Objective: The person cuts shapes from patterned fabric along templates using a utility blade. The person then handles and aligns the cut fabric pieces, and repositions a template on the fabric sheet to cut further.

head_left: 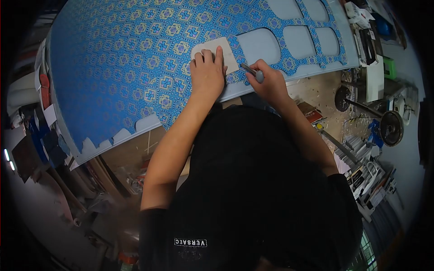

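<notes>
The right fingers [264, 66] are closed around a small grey-handled tool [259, 76], apparently a knife, its tip beside the lower right corner of a pale card [230, 56]. The left fingers [219, 54], open and slightly spread, press that card onto the patterned blue sheet [172, 49], which lies over the grey worktop [147, 122], near openings [260, 45]. The step looks like trimming; another stroke would call for a steady card and light control, though tip contact is unclear

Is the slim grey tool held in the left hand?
No, the right hand holds the slim grey tool, while the left hand lies on the pale card.
</notes>
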Demonstrator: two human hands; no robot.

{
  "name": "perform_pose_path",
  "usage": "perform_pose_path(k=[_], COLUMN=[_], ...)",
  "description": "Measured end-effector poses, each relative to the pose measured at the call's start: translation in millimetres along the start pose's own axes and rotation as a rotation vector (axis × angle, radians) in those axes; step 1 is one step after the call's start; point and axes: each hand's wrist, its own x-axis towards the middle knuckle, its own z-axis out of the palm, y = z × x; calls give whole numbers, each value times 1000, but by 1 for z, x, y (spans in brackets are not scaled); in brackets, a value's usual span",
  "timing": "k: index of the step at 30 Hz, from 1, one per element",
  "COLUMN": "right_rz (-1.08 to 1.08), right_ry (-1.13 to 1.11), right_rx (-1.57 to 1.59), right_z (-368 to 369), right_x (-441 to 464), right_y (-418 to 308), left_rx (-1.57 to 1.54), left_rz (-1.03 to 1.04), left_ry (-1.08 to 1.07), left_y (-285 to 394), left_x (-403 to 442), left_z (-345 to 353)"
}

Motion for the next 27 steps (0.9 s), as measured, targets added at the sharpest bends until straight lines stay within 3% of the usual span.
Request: perform_pose_path(k=[3, 6, 11, 27], right_rz=[-44, -64, -81, -14], right_ry=[3, 2, 8, -38], right_rx=[-22, -13, -25, -82], right_z=[1, 2, 5, 6], right_x=[4, 4, 4, 11], right_y=[1, -3, -4, -17], left_rx=[-97, -118, -200, -215], left_rz=[-16, 45, -15, -40], left_ry=[-22, 86, -70, -215], left_y=[1, 2, 7, 8], left_x=[2, 6, 10, 22], left_z=[3, 5, -3, -16])
